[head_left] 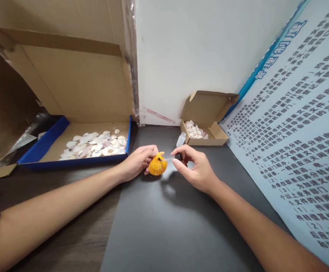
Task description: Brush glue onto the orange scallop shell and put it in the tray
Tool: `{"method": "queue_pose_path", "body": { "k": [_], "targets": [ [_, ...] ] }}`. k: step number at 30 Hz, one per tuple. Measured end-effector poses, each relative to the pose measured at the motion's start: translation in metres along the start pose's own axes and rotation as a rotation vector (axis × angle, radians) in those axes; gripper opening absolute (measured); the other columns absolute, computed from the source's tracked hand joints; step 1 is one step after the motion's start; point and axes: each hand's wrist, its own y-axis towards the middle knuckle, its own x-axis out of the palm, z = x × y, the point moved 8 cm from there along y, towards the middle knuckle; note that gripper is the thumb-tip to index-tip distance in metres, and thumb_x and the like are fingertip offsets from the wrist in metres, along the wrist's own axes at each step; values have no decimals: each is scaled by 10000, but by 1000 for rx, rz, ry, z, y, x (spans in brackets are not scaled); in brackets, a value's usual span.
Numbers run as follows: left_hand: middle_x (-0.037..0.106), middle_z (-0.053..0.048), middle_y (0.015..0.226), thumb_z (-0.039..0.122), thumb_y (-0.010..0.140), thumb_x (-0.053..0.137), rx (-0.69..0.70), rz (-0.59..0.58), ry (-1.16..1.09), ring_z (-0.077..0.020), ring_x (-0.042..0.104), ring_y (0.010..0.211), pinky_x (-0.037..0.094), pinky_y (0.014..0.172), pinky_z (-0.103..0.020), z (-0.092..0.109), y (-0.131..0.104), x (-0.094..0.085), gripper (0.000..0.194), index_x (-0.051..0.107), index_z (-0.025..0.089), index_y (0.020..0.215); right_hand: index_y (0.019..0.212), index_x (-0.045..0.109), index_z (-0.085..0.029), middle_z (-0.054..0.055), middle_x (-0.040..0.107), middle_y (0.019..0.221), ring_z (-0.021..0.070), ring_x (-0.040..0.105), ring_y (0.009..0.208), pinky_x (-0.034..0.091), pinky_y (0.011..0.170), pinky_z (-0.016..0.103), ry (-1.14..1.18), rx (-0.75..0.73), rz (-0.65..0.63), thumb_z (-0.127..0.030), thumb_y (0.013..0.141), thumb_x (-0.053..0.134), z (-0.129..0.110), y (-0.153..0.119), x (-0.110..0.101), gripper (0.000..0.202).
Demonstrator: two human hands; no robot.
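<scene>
**Application under way, seemingly unfinished**

From my station, the left hand pinches an orange shell over the surface; the right hand pinches a black-capped applicator at its two o'clock side. I judge recapping the bottle, toward one o'clock, remains.

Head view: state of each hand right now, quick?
Left hand: closed, holding the orange shell.
Right hand: closed, pinching the black cap.

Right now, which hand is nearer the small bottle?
Right. The right hand, pinching a black cap, is just on the near side of the small bottle; the left hand, holding the orange shell, is farther off to its left.
</scene>
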Motion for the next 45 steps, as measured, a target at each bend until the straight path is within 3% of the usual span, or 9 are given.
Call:
{"method": "queue_pose_path", "body": {
  "k": [3,7,12,18,23,28,33,39,45],
  "targets": [
    [510,29,534,297,778,566,-1,-2,-1,-69,440,406,331,340,-144,-1,0,0,200,458,180,657,891,613,-188,-46,462,639,98,434,551,381,545,237,-6,-5,-19,-202,831,596,-1,-1,3,64],
    [506,35,514,300,788,568,3,-7,-6,-73,453,397,355,342,-150,-2,0,0,194,472,179,670,994,615,-198,-50,452,654,97,441,552,404,556,233,12,-39,70,-236,866,585,-3,0,-3,138],
    [566,19,534,296,779,584,7,-25,-35,-83,482,393,401,343,-168,-3,1,0,197,463,182,672,825,622,-194,-48,466,605,101,443,539,390,533,233,-42,-46,-47,-185,802,603,-6,-2,2,31],
    [578,14,559,317,788,632,35,-50,-29,-85,517,439,479,394,-191,-2,0,0,230,493,168,682,973,630,-192,-47,493,649,91,452,539,412,542,220,-68,-106,96,-223,861,604,-13,-1,-9,119],
    [566,20,549,318,777,655,53,-48,-42,-90,522,442,497,396,-208,-1,1,0,263,477,166,659,824,622,-184,-50,499,583,91,456,506,400,505,217,-119,-133,-17,-181,809,621,-17,-2,3,15],
    [592,3,569,311,773,649,56,-42,-37,-104,547,457,507,408,-226,0,2,0,257,476,166,650,952,622,-191,-44,534,641,89,475,521,425,528,215,-109,-156,102,-211,855,609,-19,-3,-3,100],
    [609,5,567,271,782,617,39,-49,-54,-103,553,451,506,417,-221,-1,1,1,225,466,173,648,834,622,-191,-36,542,612,98,472,515,416,517,228,-115,-137,-39,-196,821,615,-20,-4,8,15],
    [597,3,562,272,779,604,34,-35,-68,-111,555,459,492,398,-218,1,1,3,225,455,174,643,941,613,-204,-36,534,647,100,467,531,423,533,229,-95,-121,81,-240,869,597,-17,-4,1,82],
    [607,-5,556,267,785,589,34,-11,-40,-103,540,435,480,388,-206,1,0,1,226,442,178,638,848,601,-195,-38,493,615,102,443,531,391,520,232,-87,-79,-33,-229,860,593,-11,-5,10,37]
  ]
}}
